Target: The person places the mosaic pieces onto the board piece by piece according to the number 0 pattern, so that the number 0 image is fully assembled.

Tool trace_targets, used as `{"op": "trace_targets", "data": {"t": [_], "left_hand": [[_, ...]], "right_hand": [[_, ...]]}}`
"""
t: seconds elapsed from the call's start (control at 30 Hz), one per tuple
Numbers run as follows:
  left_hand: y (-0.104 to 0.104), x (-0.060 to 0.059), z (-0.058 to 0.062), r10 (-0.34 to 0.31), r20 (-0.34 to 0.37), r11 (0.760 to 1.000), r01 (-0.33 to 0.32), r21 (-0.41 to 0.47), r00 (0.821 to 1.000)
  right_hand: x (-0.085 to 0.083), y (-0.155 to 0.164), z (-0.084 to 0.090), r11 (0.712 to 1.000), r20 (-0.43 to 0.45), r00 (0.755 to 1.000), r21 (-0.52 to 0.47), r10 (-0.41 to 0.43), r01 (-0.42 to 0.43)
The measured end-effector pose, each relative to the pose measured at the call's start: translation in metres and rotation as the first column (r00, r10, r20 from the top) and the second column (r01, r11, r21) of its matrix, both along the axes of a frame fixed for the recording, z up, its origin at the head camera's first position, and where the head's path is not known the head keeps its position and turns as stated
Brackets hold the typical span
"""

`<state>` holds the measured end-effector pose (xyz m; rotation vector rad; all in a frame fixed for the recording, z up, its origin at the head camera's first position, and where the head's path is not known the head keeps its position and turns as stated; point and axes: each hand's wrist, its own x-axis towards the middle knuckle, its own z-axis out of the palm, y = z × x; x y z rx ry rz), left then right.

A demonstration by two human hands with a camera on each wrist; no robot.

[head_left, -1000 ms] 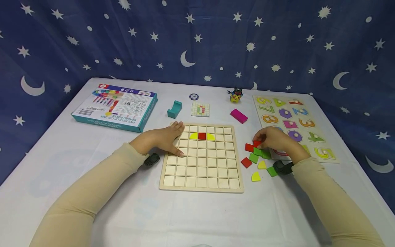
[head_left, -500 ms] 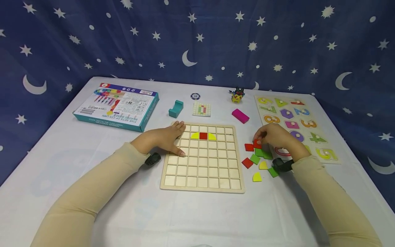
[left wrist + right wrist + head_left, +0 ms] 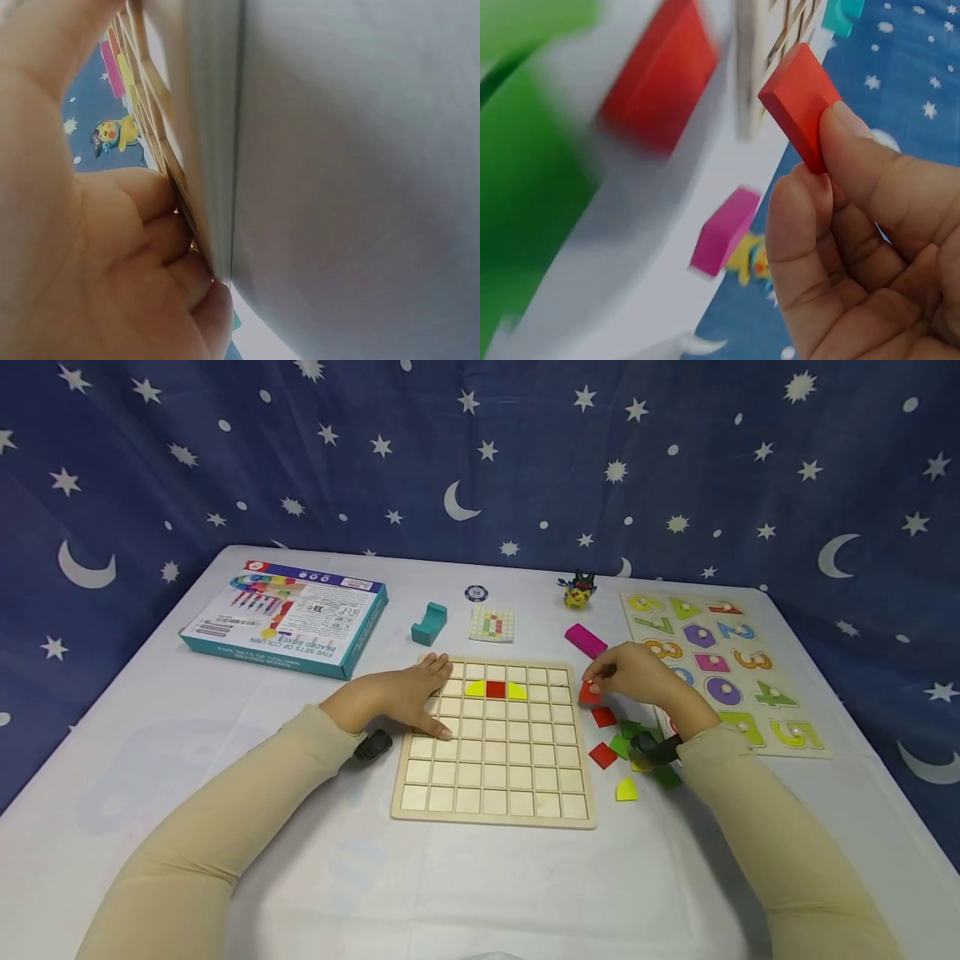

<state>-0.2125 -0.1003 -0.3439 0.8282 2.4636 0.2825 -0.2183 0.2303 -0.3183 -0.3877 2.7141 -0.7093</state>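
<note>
Head view: the right hand (image 3: pixel 637 681) pinches a red square tile (image 3: pixel 588 693) between thumb and fingertips, holding it just off the right edge of the wooden grid board (image 3: pixel 492 810). Below that grip lie loose tiles (image 3: pixel 603 754) (red, green, yellow), and just beyond it a pink block (image 3: pixel 585 640). The left hand (image 3: pixel 393 697) rests flat, fingers straight, on the board's left edge, grasping nothing. In the right wrist view the tile (image 3: pixel 799 101) sits clamped at one corner.

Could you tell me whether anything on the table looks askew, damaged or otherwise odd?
Nothing stands out. The grid board lies flat, loose tiles sit scattered beside it, and the right hand pinches a red tile.
</note>
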Motion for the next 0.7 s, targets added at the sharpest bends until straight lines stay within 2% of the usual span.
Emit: {"op": "trace_targets", "data": {"t": [0.37,0.7], "left_hand": [[0.001,-0.001,0.001,0.001,0.003,1.000,-0.001,-0.008,1.000],[0.001,-0.002,-0.003,0.003,0.001,1.000,-0.003,-0.008,1.000]], "right_hand": [[-0.005,-0.051,-0.007,0.995,-0.004,0.997,-0.062,0.081,-0.081],[-0.003,-0.077,-0.015,0.987,0.022,0.989,-0.067,0.146,-0.145]]}}
